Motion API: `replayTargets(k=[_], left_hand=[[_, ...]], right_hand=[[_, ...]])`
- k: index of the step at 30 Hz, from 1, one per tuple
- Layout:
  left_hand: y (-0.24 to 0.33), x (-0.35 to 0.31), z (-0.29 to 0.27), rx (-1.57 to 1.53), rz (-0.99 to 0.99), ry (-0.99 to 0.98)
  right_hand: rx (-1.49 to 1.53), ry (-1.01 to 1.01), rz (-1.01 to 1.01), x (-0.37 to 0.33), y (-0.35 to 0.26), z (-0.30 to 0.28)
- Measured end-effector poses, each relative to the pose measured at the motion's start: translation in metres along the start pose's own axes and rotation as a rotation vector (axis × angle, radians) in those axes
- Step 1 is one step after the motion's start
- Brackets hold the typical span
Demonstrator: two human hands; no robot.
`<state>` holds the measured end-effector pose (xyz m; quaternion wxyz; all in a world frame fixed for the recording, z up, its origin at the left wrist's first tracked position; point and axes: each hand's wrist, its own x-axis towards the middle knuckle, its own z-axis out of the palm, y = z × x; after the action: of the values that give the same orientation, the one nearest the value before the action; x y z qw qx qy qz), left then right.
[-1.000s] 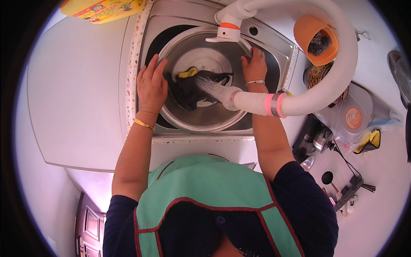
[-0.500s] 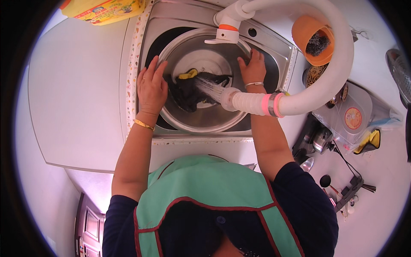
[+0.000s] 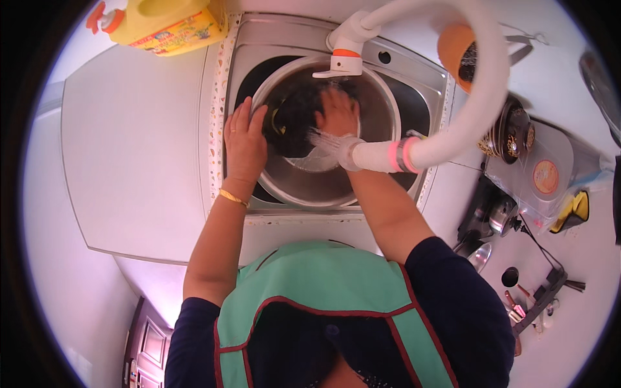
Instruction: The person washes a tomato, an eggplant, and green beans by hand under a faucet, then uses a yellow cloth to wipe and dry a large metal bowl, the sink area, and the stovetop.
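Note:
A round metal basin (image 3: 383,116) sits in the steel sink (image 3: 284,32). Inside it lies a wet black cloth (image 3: 294,116) with a bit of yellow showing on its left. My left hand (image 3: 247,143) rests at the basin's left rim, its fingers stretched out and holding nothing. Down in the basin, my right hand (image 3: 338,115) is at the right side of the cloth, fingers spread; blur hides whether they touch it. Water sprays leftward onto the cloth from the clear nozzle (image 3: 347,152) of a white hose (image 3: 488,90), which passes above my right wrist.
The hose loops from a white faucet (image 3: 346,63) with an orange ring. A yellow jug (image 3: 174,29) stands at the back left. To the right are an orange holder (image 3: 453,55) with a scouring pad, a patterned dark pot (image 3: 514,132) and a plastic-wrapped container (image 3: 550,161).
My right hand has moved left from the basin's right rim to the cloth. The cloth now sits farther back in the basin. My left hand stays at the rim.

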<state>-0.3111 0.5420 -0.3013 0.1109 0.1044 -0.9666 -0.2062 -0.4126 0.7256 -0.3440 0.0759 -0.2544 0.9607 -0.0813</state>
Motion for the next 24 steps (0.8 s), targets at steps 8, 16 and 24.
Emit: replayTargets(k=[8,16,24], left_hand=[[0.071,-0.027,0.033,-0.911,-0.800,-0.274],[0.077,-0.024,0.036,-1.770,-1.319,-0.538],[0.108,-0.024,0.011,-1.379,-1.206,-0.425]], right_hand=[[0.384,-0.062,0.248,-0.055,0.046,0.059],[0.991,0.201,-0.086,-0.099,-0.071,-0.070],[0.597,0.109,0.305,-0.058,0.030,-0.037]])
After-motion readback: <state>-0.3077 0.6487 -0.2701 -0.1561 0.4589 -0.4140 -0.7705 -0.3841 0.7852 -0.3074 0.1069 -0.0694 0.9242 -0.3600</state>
